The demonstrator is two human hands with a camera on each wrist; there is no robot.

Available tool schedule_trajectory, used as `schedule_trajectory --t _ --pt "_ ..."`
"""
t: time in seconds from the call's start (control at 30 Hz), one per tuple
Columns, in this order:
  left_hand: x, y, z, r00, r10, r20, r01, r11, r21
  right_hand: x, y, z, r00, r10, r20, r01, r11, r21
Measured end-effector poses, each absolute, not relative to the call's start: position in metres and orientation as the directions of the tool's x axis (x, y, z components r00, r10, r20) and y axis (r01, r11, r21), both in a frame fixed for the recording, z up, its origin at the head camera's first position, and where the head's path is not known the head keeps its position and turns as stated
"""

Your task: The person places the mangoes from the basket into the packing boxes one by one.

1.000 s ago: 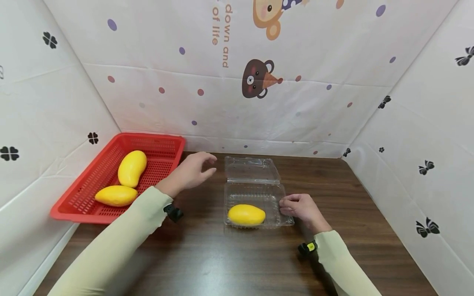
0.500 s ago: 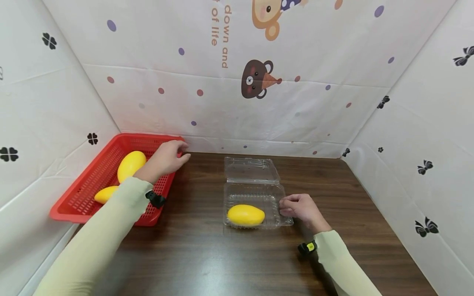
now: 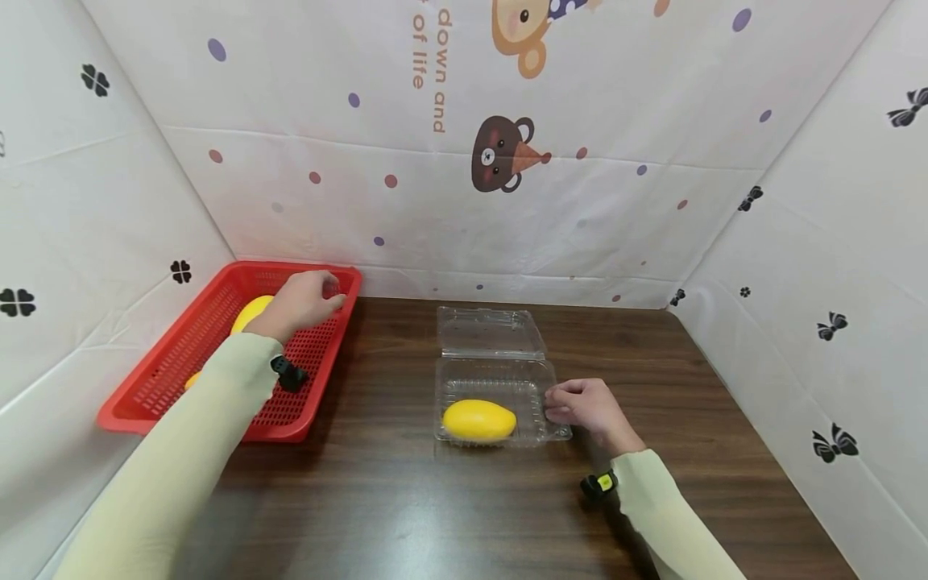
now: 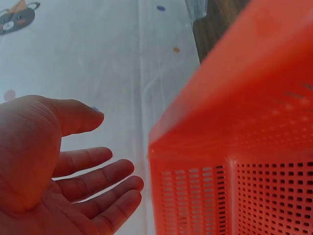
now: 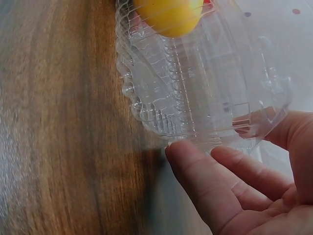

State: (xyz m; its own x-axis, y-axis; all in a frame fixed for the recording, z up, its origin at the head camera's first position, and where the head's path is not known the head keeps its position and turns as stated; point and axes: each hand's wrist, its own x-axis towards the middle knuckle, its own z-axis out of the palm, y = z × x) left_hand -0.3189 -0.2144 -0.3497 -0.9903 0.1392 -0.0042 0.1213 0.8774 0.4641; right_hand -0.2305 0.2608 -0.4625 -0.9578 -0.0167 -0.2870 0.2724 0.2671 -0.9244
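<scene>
My left hand (image 3: 296,304) hovers over the red plastic basket (image 3: 290,432), holding nothing. In the left wrist view its fingers (image 4: 93,182) are spread loosely beside the basket's wall. A yellow mango (image 3: 250,312) lies in the basket, partly behind that hand; a second mango (image 3: 192,379) is mostly hidden by the sleeve. My right hand (image 3: 589,409) pinches the right edge of a clear plastic clamshell box (image 3: 500,394), its thumb and fingers on either side of the wall in the right wrist view. Another mango (image 3: 479,420) lies crosswise near the box's front.
The box's lid (image 3: 489,332) lies folded back toward the rear wall. Printed white sheets (image 3: 406,209) enclose the dark wooden table (image 3: 406,499) at the back and both sides. The basket stands at the left, against the sheeting.
My left hand has moved left from beside the box to above the basket, its arm covering more of the mangoes there. The right hand keeps its grip on the box.
</scene>
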Motion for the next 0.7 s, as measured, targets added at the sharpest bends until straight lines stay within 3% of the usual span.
schedule_trajectory --t 0.43,0.7 --pt "-0.322 -0.245 -0.364 -0.994 0.051 -0.099 -0.003 0.875 0.484 -0.230 0.260 -0.462 -0.964 -0.009 -0.267 0.255 0.264 -0.930" --pt "-0.319 -0.262 -0.371 -0.988 0.027 -0.152 -0.042 0.901 0.431 -0.229 0.259 -0.462 -0.963 -0.001 -0.268 0.259 0.256 -0.931"
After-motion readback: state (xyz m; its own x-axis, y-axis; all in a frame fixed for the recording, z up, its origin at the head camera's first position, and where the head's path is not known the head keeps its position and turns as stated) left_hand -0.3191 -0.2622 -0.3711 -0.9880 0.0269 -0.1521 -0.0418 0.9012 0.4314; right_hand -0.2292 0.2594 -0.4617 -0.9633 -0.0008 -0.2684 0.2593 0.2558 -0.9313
